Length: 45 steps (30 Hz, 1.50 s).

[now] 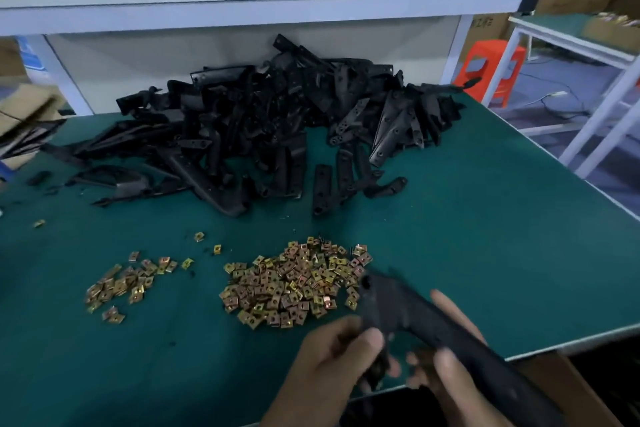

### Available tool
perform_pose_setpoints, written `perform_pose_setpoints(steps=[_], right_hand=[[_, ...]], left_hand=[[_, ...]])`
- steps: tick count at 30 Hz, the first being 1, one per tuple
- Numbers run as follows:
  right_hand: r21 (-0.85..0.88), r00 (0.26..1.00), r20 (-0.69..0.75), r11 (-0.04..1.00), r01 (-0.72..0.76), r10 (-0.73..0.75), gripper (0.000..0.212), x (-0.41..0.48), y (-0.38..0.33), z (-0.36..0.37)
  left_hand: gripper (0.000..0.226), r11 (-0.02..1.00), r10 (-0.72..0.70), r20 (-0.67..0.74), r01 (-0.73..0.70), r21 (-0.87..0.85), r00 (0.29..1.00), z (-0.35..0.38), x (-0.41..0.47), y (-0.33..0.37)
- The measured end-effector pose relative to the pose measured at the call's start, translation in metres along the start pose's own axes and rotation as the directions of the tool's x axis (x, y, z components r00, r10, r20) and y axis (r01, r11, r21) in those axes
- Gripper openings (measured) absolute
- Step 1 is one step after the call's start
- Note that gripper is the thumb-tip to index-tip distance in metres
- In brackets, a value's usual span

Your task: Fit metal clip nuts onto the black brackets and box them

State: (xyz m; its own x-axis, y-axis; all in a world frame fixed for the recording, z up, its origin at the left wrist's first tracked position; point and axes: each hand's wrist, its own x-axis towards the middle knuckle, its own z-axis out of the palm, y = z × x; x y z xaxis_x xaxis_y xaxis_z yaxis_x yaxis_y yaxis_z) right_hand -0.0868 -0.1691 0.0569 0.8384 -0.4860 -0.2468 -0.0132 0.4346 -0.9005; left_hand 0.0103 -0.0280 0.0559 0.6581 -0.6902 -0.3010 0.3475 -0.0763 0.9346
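Mostly undone, by my read: the bracket heap (pixel 263 128) lay beyond the clip nut pile (pixel 294 284), still large. One black bracket (pixel 408 315) was held just nearer than that pile, with the left hand (pixel 332 357) curled round its lower end and the right hand (pixel 446 360) gripping its long arm. Blur hid whether any nut was fitted. A carton (pixel 571 388) sat nearer-right of the pile, contents unseen.

Both hands on one black bracket (pixel 408 315) at near table edge; motion-blurred. L hand (pixel 332 354): fingers curled round its lower end. R hand (pixel 450 367): grips the long arm, thumb on top. Main clip nut pile (pixel 294 284) just beyond bracket tip, smaller pile (pixel 121 284) well to left. Behind, bracket heap (pixel 277 121) on green table (pixel 485 218).
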Motion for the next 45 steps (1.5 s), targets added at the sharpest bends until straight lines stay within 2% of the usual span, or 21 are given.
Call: perform_pose_setpoints(steps=[2,3,4,6,8,10,12,14,16,18,19,22,24,26,28,32,34,36,38,41,45], right_hand=[[0.032,0.991,-0.130,0.999,0.040,-0.036,0.040,0.014,0.003,0.004],[0.003,0.980,-0.183,0.997,0.083,-0.081,0.039,0.022,0.004,0.005],[-0.006,0.962,-0.243,0.991,0.130,-0.128,0.036,0.030,0.008,0.006],[-0.008,0.948,-0.263,0.982,0.187,-0.182,0.028,0.042,0.016,0.008],[-0.017,0.938,-0.272,0.975,0.221,-0.217,0.026,0.047,0.023,0.009],[-0.053,0.931,-0.278,0.972,0.230,-0.235,0.029,0.047,0.025,0.008],[-0.092,0.939,-0.259,0.973,0.210,-0.228,0.033,0.047,0.026,0.004],[-0.112,0.945,-0.242,0.974,0.198,-0.220,0.034,0.050,0.028,0.001],[-0.081,0.949,-0.228,0.976,0.203,-0.217,0.030,0.052,0.029,0.001],[-0.046,0.953,-0.224,0.979,0.199,-0.205,0.027,0.052,0.028,0.002],[-0.028,0.953,-0.224,0.979,0.202,-0.203,0.029,0.053,0.027,0.002],[0.041,0.957,-0.224,0.979,0.200,-0.186,0.036,0.054,0.023,0.002],[0.102,0.963,-0.214,0.977,0.189,-0.164,0.035,0.055,0.022,0.004],[0.154,0.968,-0.208,0.973,0.174,-0.140,0.028,0.058,0.024,0.009],[0.169,0.966,-0.217,0.969,0.178,-0.140,0.024,0.060,0.026,0.013],[0.126,0.957,-0.233,0.970,0.207,-0.174,0.025,0.061,0.031,0.018],[0.116,0.956,-0.229,0.970,0.212,-0.182,0.026,0.060,0.031,0.018],[0.119,0.958,-0.225,0.971,0.209,-0.179,0.026,0.058,0.031,0.018],[0.135,0.959,-0.228,0.970,0.201,-0.167,0.027,0.057,0.030,0.019],[0.180,0.967,-0.213,0.968,0.177,-0.137,0.029,0.058,0.026,0.018],[0.236,0.980,-0.165,0.960,0.148,-0.111,0.036,0.058,0.022,0.020]], left_hand=[[0.043,0.961,0.023,0.032,-0.031,0.275,0.999,0.001,0.012,0.002],[0.052,0.897,0.089,-0.032,-0.066,0.436,0.995,-0.003,0.025,0.000],[0.054,0.801,0.204,-0.102,-0.106,0.589,0.974,-0.011,0.039,0.000],[0.039,0.544,0.453,-0.161,-0.128,0.830,0.877,-0.027,0.068,0.007],[0.034,0.336,0.516,-0.136,-0.054,0.940,0.846,-0.039,0.097,0.014],[0.037,0.186,0.484,-0.061,-0.035,0.982,0.873,-0.045,0.119,0.014],[0.035,0.095,0.431,-0.015,-0.029,0.995,0.902,-0.047,0.128,0.017],[0.028,0.073,0.426,-0.006,-0.028,0.997,0.905,-0.049,0.131,0.022],[0.019,0.084,0.389,-0.020,-0.014,0.996,0.921,-0.052,0.127,0.027],[0.009,0.142,0.389,-0.018,-0.040,0.989,0.921,-0.053,0.116,0.028],[0.008,0.202,0.413,-0.034,-0.055,0.978,0.910,-0.053,0.108,0.028],[0.012,0.475,0.450,-0.189,-0.055,0.878,0.873,-0.055,0.084,0.025],[0.005,0.549,0.461,-0.234,-0.068,0.833,0.856,-0.058,0.075,0.020],[0.013,0.489,0.510,-0.203,-0.088,0.868,0.836,-0.060,0.077,0.018],[0.018,0.377,0.548,-0.141,-0.093,0.922,0.824,-0.060,0.087,0.020],[0.032,0.184,0.425,-0.056,-0.026,0.983,0.903,-0.060,0.111,0.021],[0.028,0.141,0.377,-0.035,-0.020,0.990,0.925,-0.061,0.118,0.021],[0.017,0.164,0.384,-0.024,-0.043,0.985,0.923,-0.058,0.121,0.025],[0.008,0.315,0.392,-0.062,-0.071,0.946,0.918,-0.055,0.118,0.029],[0.015,0.611,0.351,-0.197,-0.064,0.789,0.916,-0.053,0.093,0.029],[0.015,0.908,0.199,-0.223,-0.094,0.408,0.954,-0.046,0.044,0.013]])
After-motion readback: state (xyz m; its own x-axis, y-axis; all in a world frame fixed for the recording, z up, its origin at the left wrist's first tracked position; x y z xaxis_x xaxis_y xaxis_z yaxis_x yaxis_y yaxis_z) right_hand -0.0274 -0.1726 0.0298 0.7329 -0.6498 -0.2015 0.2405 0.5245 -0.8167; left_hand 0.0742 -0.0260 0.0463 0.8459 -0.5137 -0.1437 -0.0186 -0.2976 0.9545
